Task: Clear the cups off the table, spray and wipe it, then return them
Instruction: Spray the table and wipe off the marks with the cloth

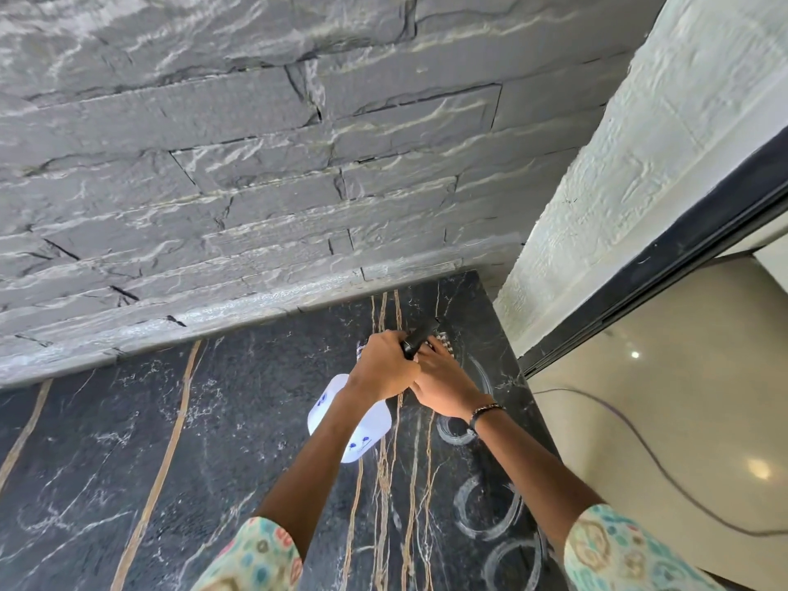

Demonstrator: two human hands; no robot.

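1. Patterned sleeves sit closest to the camera, one at each lower corner of the view, with both bare forearms reaching forward over a dark marble worktop (128, 441) veined in gold and white.
2. My left hand (383, 368) has its fingers curled round the black trigger head of a white spray bottle (366, 432); the bottle's body hangs tilted below that wrist, above the stone.
3. My right hand (443, 386) touches the left one near the far right corner of the worktop and lies over a checked cloth (445, 338), only its edges showing. I cannot tell whether those fingers grip the cloth or just press on it. A beaded bracelet circles that wrist.
4. No cups are in view. Pale ring marks (486, 514) stay along the right edge of the stone, so I judge the wiping is not done.
5. Risks, as I judge them: the hands are crowded together, so a squeeze could wet the right hand rather than the stone; the cloth lies near the edge and could be pushed off onto the glossy floor (639, 420); missed rings would leave marks under the returned cups.
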